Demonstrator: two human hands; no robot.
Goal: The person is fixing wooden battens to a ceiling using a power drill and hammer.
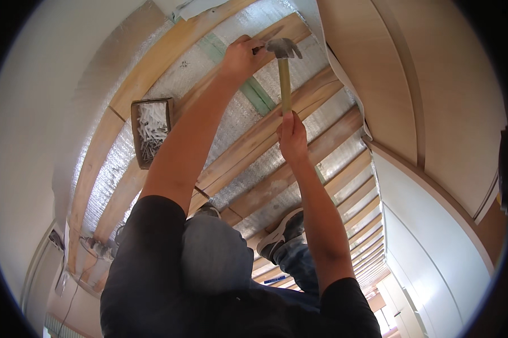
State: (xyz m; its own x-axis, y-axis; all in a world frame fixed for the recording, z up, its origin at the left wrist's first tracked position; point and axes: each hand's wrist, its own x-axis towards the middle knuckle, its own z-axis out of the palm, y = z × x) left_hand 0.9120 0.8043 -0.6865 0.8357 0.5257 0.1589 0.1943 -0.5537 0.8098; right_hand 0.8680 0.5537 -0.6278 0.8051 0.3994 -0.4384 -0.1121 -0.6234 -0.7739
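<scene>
A claw hammer with a grey metal head and a yellowish wooden handle is gripped low on its handle by my right hand. My left hand is stretched out over a wooden joist, its thumb and fingers pinched together right beside the hammer's striking face. Whatever small thing those fingers hold is too small to make out. Left of my left forearm, an open cardboard box sits across the joists, filled with white plastic wall plugs and grey nails or screws.
Wooden joists run in rows with silvery foil insulation between them. A green strip crosses under. Beige panels stand on the right. A power tool with a cord lies lower left; a blue object lies behind my feet.
</scene>
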